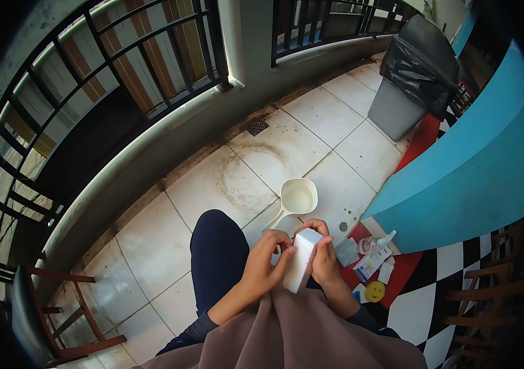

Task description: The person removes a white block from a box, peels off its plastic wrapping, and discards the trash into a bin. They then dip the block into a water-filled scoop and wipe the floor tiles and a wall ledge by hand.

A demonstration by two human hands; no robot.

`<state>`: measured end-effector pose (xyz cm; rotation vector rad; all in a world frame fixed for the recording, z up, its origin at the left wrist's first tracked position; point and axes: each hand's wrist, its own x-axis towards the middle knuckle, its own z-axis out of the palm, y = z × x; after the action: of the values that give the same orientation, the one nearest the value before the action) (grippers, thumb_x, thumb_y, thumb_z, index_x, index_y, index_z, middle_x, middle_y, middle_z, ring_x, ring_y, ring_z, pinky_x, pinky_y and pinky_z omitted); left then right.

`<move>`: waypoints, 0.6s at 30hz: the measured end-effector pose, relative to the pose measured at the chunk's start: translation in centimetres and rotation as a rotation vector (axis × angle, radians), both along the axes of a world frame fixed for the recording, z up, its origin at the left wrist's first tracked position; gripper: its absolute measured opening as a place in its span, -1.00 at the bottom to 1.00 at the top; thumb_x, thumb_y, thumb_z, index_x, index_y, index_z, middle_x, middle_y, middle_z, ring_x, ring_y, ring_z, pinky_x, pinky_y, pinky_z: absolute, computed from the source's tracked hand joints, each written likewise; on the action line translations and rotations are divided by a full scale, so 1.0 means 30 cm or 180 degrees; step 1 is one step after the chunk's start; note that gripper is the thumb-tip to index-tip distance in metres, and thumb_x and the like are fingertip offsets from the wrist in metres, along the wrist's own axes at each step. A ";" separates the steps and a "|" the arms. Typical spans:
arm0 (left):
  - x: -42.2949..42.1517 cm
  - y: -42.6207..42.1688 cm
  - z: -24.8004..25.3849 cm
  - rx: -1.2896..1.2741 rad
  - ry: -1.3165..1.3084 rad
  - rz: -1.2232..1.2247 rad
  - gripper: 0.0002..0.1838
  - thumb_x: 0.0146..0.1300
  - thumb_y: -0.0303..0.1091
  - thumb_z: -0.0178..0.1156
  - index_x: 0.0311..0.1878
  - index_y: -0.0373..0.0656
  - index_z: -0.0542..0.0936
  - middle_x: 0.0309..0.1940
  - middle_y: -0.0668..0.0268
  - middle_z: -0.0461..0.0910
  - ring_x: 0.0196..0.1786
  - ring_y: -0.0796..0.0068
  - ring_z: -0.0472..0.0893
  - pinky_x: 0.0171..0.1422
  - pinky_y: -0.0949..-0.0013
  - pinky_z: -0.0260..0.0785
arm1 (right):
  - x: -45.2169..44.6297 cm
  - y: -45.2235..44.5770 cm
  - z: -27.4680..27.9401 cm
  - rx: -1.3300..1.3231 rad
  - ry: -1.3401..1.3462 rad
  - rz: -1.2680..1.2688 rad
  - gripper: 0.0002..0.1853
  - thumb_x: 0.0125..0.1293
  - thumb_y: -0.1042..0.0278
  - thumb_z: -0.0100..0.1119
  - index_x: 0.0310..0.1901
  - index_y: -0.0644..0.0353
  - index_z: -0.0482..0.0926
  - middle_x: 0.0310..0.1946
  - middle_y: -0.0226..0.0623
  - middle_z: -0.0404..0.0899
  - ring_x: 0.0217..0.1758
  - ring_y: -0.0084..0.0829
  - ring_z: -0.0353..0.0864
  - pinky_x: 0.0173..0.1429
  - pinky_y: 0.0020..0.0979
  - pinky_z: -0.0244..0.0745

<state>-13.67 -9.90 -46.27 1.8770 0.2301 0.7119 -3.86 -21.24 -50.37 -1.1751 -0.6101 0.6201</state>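
Observation:
A small white rectangular box [300, 261] is held up in front of my lap, one narrow end towards the floor tiles. My right hand [325, 261] wraps round its right side, thumb and fingers closed on it. From the left, my left hand [267, 261] is closed against its edge, with the thumb and fingertips pressed to it; part of the fingertips is hidden. Just beyond my hands, a white long-handled water dipper [299, 197] stands on the tiles, apparently with some water in it. Print on the box, if any, cannot be made out.
Right of my hands, a red mat [408, 278] bears a clear pump bottle [369, 245], a white printed packet [371, 264] and a yellow smiley-face item [374, 291]. A grey bin [394, 111], floor drain [257, 127], blue wall [465, 178] and wooden stool [80, 313] surround the area.

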 end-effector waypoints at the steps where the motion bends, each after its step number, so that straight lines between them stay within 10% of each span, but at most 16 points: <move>1: 0.005 -0.005 0.006 -0.0036 -0.0107 0.0070 -0.90 0.15 -0.50 0.21 -0.28 -0.24 0.51 -0.32 0.27 0.52 -0.34 0.46 0.48 -0.28 0.47 0.31 | 0.003 -0.004 -0.003 -0.0067 -0.0062 0.0026 -0.27 0.29 -0.37 -0.36 0.05 0.28 0.23 -0.18 -0.25 0.40 -0.10 -0.50 0.40 0.03 -0.49 0.29; 8: 0.003 0.041 0.029 0.0689 -0.0146 -0.0334 -0.80 0.04 -0.50 0.27 -0.21 -0.17 0.60 -0.27 0.30 0.54 -0.23 0.29 0.52 -0.18 0.35 0.38 | 0.008 -0.013 0.021 -0.0494 -0.0957 0.0058 -0.32 0.34 -0.30 -0.33 0.07 0.27 0.23 -0.12 -0.21 0.38 0.01 -0.45 0.40 0.10 -0.47 0.28; 18: -0.031 0.084 0.053 0.0616 0.0268 -0.0650 -0.87 -0.06 -0.54 0.31 -0.37 -0.15 0.65 -0.39 0.34 0.60 -0.30 0.36 0.58 -0.24 0.36 0.44 | 0.030 -0.038 0.082 -0.0834 -0.0900 0.0704 -0.37 0.34 -0.28 -0.23 0.02 0.25 0.25 -0.41 -0.29 0.46 -0.35 -0.60 0.40 -0.23 -0.58 0.28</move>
<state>-14.59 -7.36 -44.69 2.0817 0.0218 0.5314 -2.95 -22.37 -47.90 -1.4671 -0.9281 0.7432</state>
